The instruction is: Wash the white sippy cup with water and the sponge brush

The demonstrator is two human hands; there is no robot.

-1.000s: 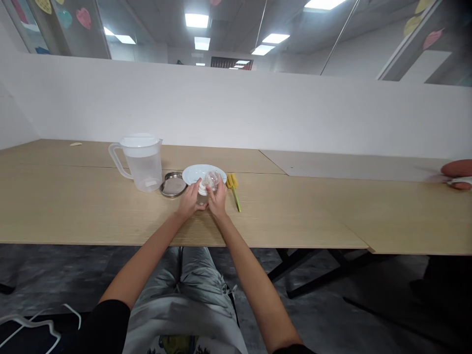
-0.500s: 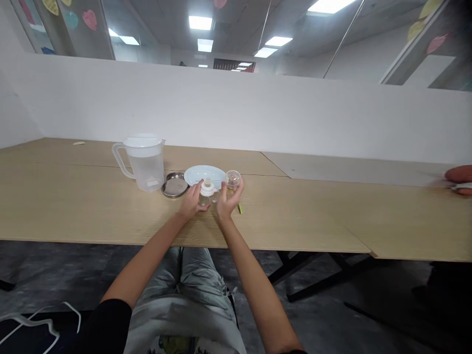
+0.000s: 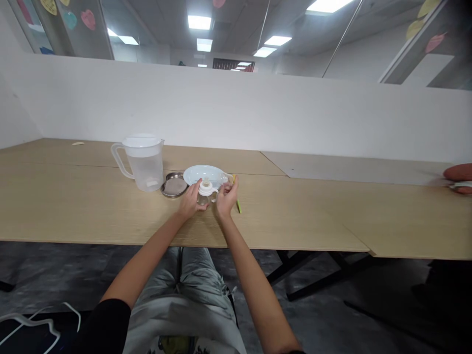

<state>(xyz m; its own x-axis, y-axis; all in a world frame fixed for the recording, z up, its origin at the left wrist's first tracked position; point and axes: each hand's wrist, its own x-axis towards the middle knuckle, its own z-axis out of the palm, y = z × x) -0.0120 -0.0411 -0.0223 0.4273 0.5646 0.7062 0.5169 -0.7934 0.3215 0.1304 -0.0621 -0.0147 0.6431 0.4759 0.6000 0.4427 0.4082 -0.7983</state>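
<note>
A small clear baby bottle with a white collar, a teat and side handles stands upright at the front of the table. Wrapped around its left side is my left hand. Just right of the bottle, my right hand is closed on a clear plastic cap, which is tilted and partly hidden by the fingers. Behind both hands lies a pale blue oval plate. A round metal dish sits to the left of my left hand. By my right wrist rests a thin green item.
A translucent lidded pitcher stands at the left, with its handle pointing left. At the far right edge is a reddish-brown object, partly out of view. A white wall runs along the back of the wooden table.
My right hand has turned the clear cap, so its round face no longer points up at me. My left hand keeps its hold on the bottle.
</note>
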